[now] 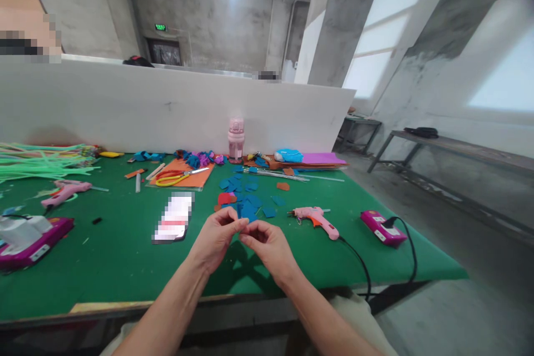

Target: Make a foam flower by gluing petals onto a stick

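My left hand [217,236] and my right hand [267,242] meet above the green table [117,256], fingers pinched together on a small blue felt piece [244,221]. Just beyond them lies a scatter of several blue felt pieces [246,194] with a red one [224,198]. A pink glue gun [317,218] rests to the right of my right hand, its black cable running off the table edge.
A magenta power strip [381,228] sits at the right, another [29,239] at the left with a second glue gun [64,192]. Scissors [177,176] lie on orange felt. A pink bottle [236,139] stands by the white partition. Green strips [37,161] are piled far left.
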Tool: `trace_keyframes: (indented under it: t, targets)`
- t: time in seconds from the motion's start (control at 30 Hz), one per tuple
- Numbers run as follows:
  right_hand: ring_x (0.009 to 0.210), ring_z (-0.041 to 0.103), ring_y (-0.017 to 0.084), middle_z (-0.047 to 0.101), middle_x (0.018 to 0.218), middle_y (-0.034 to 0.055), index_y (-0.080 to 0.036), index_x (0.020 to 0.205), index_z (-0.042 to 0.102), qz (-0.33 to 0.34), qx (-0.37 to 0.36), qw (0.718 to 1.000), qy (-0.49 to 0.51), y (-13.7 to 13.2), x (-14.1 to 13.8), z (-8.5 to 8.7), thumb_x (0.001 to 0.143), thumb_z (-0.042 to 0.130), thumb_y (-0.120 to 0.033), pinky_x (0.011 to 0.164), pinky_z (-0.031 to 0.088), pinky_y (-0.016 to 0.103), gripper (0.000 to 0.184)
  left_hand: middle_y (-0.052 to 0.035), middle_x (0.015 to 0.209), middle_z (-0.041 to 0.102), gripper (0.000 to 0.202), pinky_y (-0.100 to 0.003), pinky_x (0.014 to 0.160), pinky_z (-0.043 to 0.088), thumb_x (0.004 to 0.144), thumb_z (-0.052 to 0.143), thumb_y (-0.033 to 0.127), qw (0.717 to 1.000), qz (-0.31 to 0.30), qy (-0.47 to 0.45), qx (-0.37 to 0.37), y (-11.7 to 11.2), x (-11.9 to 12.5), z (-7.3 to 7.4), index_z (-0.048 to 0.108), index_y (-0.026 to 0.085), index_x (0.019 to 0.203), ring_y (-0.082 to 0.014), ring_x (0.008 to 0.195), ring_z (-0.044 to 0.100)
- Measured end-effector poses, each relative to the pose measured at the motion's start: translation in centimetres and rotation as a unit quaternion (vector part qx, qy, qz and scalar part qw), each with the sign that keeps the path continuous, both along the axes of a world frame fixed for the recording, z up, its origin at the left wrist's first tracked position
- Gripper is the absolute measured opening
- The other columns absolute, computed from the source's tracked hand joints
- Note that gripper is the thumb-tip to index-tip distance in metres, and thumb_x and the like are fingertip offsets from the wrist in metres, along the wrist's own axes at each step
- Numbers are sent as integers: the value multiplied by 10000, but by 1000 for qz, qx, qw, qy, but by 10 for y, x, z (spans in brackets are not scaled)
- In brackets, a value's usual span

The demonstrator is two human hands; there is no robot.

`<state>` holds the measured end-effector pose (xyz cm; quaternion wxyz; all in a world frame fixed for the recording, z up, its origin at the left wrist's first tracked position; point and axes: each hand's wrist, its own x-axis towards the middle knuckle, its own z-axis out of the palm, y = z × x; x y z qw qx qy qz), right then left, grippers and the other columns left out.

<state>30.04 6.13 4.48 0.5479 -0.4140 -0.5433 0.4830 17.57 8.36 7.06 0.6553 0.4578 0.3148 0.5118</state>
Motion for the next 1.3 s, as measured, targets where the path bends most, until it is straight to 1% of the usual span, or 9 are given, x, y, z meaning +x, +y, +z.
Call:
trace_keyframes:
  t: [0.1, 0.17, 0.27, 0.33, 0.5, 0.67, 0.77, 1.03, 1.3]
  targets:
    - [560, 442, 86, 539, 591, -30, -153, 656, 616, -19, 9, 1000, -12, 0, 0, 0, 654, 651, -314, 559, 355, 215, 165, 35, 582, 512, 232, -192, 559, 351, 618, 688, 186, 1000, -2, -4, 5, 0, 1, 0, 467, 150, 562, -68, 565, 464]
    - [553, 428, 82, 533, 585, -29, -150, 659, 620, -20, 0, 1000, -3, 0, 1, 1, 662, 643, -337, 546, 343, 213, 188, 29, 640, 537, 168, -190, 586, 360, 616, 692, 180, 1000, -13, -1, 5, 0, 0, 0, 527, 151, 620, -68, 600, 472]
    - [550, 414, 75, 530, 583, -29, -148, 665, 619, -9, -24, 1000, 17, 0, 2, 3, 653, 653, -345, 529, 325, 207, 201, -4, 787, 585, 166, -201, 641, 377, 622, 693, 205, 999, -38, 18, -3, 1, -3, 2, 614, 154, 759, -86, 685, 503]
    - [549, 411, 72, 528, 584, -32, -148, 665, 615, 1, -37, 999, 33, 0, 2, 3, 642, 666, -335, 528, 321, 203, 195, -27, 820, 603, 160, -211, 661, 380, 643, 678, 236, 998, -51, 35, -8, 2, -4, 3, 638, 145, 768, -99, 710, 513]
    - [555, 425, 71, 523, 581, -35, -149, 661, 606, 24, -58, 996, 64, -1, 1, 4, 629, 679, -297, 552, 336, 207, 168, -27, 710, 615, 175, -221, 676, 379, 631, 684, 257, 998, -39, 39, -13, 2, -4, 5, 586, 133, 555, -115, 711, 523]
    - [548, 431, 73, 522, 574, -37, -152, 651, 600, 31, -62, 996, 57, -2, 0, 4, 632, 667, -275, 542, 338, 207, 142, 26, 547, 530, 234, -196, 554, 335, 612, 693, 250, 999, -28, 46, -3, 3, -3, 3, 522, 138, 499, -76, 569, 462]
    - [563, 446, 81, 540, 590, -32, -149, 650, 611, 20, -37, 999, 27, -1, 0, 2, 623, 668, -261, 559, 350, 213, 129, 51, 488, 464, 248, -190, 503, 298, 603, 697, 246, 999, -12, 53, 2, 4, -2, 2, 499, 140, 496, -58, 501, 405]
    - [574, 473, 92, 560, 602, -25, -147, 648, 624, 17, -9, 1000, -9, 2, 1, -3, 638, 645, -264, 579, 377, 219, 120, 32, 527, 511, 234, -197, 538, 325, 599, 692, 211, 998, -8, 68, 4, 3, -1, -1, 472, 146, 549, -75, 540, 456]
    - [612, 493, 110, 580, 642, -10, -148, 709, 641, -5, 12, 999, -37, 2, 2, -4, 649, 637, -292, 616, 409, 228, 156, 45, 532, 484, 233, -188, 532, 325, 581, 701, 221, 997, 1, 78, 22, 0, 3, 2, 485, 142, 540, -69, 540, 441]
